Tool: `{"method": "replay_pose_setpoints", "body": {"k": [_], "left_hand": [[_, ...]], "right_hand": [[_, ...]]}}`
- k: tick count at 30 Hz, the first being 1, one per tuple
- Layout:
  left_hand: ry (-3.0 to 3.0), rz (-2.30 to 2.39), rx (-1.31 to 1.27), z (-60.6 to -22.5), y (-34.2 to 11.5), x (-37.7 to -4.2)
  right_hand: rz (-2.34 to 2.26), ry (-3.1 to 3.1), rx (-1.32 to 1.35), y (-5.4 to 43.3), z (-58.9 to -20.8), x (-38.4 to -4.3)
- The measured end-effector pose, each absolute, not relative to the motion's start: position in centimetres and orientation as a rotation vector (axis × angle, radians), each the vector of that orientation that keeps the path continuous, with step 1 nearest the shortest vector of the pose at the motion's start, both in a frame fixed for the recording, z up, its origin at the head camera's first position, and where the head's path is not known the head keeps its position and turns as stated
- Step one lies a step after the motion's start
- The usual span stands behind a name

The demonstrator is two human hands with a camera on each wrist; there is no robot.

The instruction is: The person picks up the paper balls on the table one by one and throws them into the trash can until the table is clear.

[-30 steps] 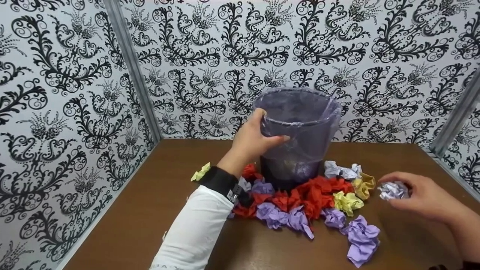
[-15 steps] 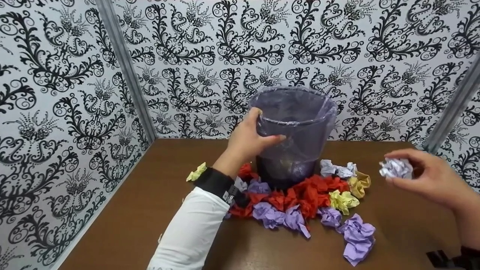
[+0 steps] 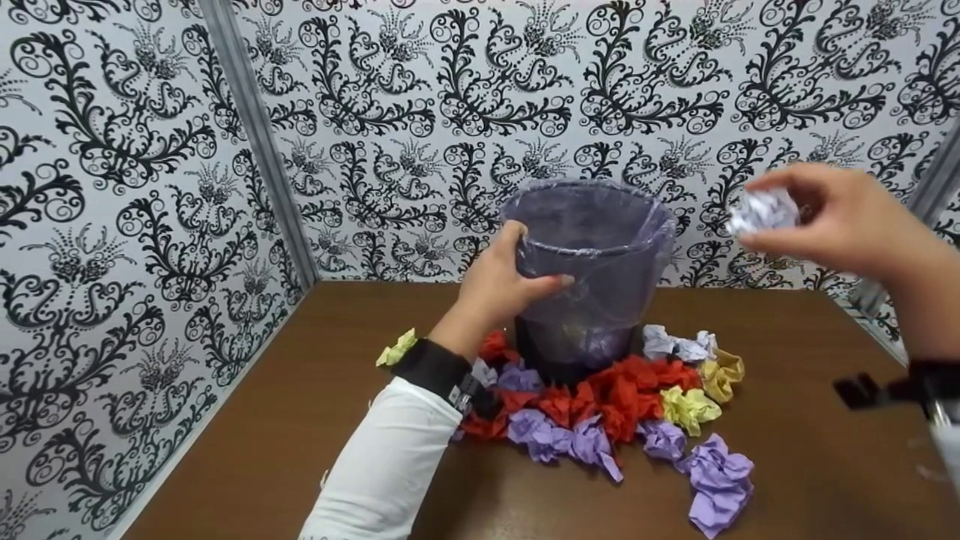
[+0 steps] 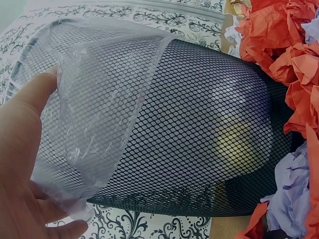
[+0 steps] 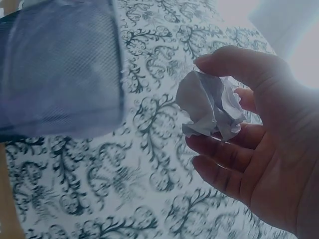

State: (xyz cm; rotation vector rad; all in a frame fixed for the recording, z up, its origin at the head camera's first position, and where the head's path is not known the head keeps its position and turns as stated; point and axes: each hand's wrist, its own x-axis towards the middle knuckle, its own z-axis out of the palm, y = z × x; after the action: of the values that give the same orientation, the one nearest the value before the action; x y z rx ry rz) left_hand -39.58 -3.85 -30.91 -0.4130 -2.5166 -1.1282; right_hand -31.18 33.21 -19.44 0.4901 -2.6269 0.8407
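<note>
A dark mesh wastebasket (image 3: 592, 292), lined with a translucent bag (image 4: 94, 99), stands amid crumpled paper. My left hand (image 3: 495, 281) grips its near-left rim, thumb outside on the liner. Through the mesh in the left wrist view, yellowish and pale lumps show near the bottom. Up to the right of the basket, my right hand (image 3: 840, 217) pinches a white crumpled paper ball (image 5: 212, 104) between thumb and fingers. In the head view this ball is level with the basket's rim and apart from it.
Around the basket's base lie red paper balls (image 3: 630, 394), purple ones (image 3: 718, 480), yellow ones (image 3: 690, 409) and white ones (image 3: 679, 343). A pale yellow piece (image 3: 397, 349) lies left of my left wrist. Patterned panels (image 3: 390, 150) wall the brown table (image 3: 300, 435) at back and sides.
My right hand has lifted the white paper ball from low over the table's right side up to rim height. The left hand keeps its grip on the wastebasket.
</note>
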Motion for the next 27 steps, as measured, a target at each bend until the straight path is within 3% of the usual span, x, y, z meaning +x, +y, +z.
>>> {"method": "replay_pose_setpoints", "body": {"k": [8,14,27], "left_hand": [[-2.505,-1.129,-0.415,-31.0,-4.2,-39.5],[-2.494,-1.132,-0.418,-31.1,-4.3,-39.5],[-2.490,-1.162,-0.432,-30.8,-3.9,-39.2]], "right_hand": [[0.749,-2.691,0.495,28.3,-13.9,-34.9],[0.766,-2.746,0.466,24.8,-11.7,-37.3],[0.791,-2.811,0.514,19.2,-14.3,-41.1]]}}
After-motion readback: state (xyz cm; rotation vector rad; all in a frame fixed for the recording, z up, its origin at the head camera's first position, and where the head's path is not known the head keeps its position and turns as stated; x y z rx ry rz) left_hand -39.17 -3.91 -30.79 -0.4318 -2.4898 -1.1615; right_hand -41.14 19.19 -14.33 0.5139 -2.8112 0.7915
